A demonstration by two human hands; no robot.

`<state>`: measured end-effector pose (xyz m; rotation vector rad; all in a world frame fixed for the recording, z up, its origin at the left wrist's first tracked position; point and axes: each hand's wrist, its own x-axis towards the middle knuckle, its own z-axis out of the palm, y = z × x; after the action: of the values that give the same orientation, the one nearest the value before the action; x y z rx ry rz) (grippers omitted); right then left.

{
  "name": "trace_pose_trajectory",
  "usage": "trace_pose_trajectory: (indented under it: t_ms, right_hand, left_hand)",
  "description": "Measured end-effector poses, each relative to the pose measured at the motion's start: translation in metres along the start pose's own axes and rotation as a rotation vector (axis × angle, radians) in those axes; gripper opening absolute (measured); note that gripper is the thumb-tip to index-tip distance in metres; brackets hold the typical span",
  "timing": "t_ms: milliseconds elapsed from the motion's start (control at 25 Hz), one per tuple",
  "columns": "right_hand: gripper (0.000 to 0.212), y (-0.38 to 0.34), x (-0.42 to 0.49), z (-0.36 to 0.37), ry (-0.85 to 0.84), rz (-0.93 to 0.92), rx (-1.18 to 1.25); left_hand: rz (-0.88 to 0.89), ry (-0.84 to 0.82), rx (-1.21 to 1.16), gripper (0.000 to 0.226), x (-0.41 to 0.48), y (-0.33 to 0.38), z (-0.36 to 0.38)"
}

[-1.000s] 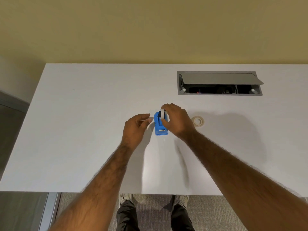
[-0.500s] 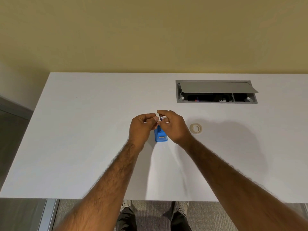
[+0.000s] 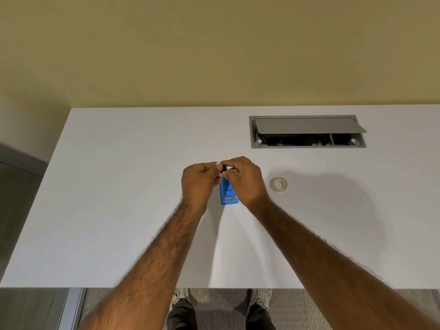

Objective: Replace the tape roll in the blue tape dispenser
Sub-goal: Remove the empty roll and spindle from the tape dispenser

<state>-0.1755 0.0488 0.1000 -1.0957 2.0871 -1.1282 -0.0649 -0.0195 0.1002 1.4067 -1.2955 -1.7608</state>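
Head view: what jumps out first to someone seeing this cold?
Both hands meet at the middle of the white table: the left hand and right hand pinch a small white and dark piece together just above the blue tape dispenser. A tape roll lies flat to the right of the hands, untouched. Behind it, a grey cable hatch set in the tabletop is propped open.

A white surface [image 3: 119, 210] runs up to a plain mustard-yellow wall [image 3: 214, 48]. Set into it, beyond and to the right of the fingers, a grey cable box [image 3: 307, 131] stands with its lid propped open. Below the near edge lies grey carpet [image 3: 221, 303]; a grey panel [image 3: 19, 186] stands at left.
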Motion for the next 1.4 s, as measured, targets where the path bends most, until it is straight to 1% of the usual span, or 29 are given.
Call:
trace_pose_trajectory:
  t_ms: [120,360,560,680,800,880,960,1040,1160,1200,1320,1400]
  right_hand:
    - [0.021,-0.001,0.000,0.000,-0.002,-0.003,-0.064]
    - [0.023,-0.005,0.001,-0.006,-0.008,-0.009,-0.086]
    - [0.025,-0.002,0.000,-0.003,-0.052,-0.049,-0.132]
    - [0.024,-0.001,0.000,-0.002,-0.022,-0.047,-0.082]
    - [0.021,0.001,0.002,-0.004,0.029,0.006,-0.070]
    - [0.019,0.004,0.003,-0.005,0.055,0.042,-0.083]
    - [0.018,0.008,0.002,-0.006,0.051,0.070,-0.100]
    - [0.019,0.012,-0.003,-0.008,0.054,0.052,-0.099]
    - [0.017,0.019,-0.011,-0.010,0.098,-0.058,-0.070]
    - [0.016,0.022,-0.011,-0.010,0.094,-0.059,-0.087]
    - [0.015,0.032,-0.010,-0.014,0.054,0.029,-0.155]
    - [0.014,0.039,-0.008,-0.016,0.033,0.060,-0.183]
  left_hand:
    - [0.012,0.010,0.027,0.015,-0.001,0.001,0.002]
    - [0.017,0.004,0.042,0.014,-0.001,0.002,0.004]
    - [0.020,0.041,0.041,0.014,-0.001,0.001,0.005]
    - [0.025,0.025,0.031,0.012,-0.001,0.000,0.005]
    - [0.013,0.011,0.049,0.012,0.009,-0.001,0.004]
    - [0.032,0.047,0.142,0.013,0.023,-0.001,0.005]
    - [0.098,0.074,0.279,0.015,0.040,-0.001,0.009]
    - [0.176,0.080,0.429,0.012,0.059,-0.002,0.016]
    - [0.266,0.009,0.687,0.010,0.087,-0.007,0.032]
    - [0.288,-0.027,0.773,0.011,0.095,-0.009,0.037]
    - [0.357,-0.072,1.002,0.014,0.115,-0.016,0.046]
    - [0.401,-0.085,1.043,0.019,0.123,-0.020,0.050]
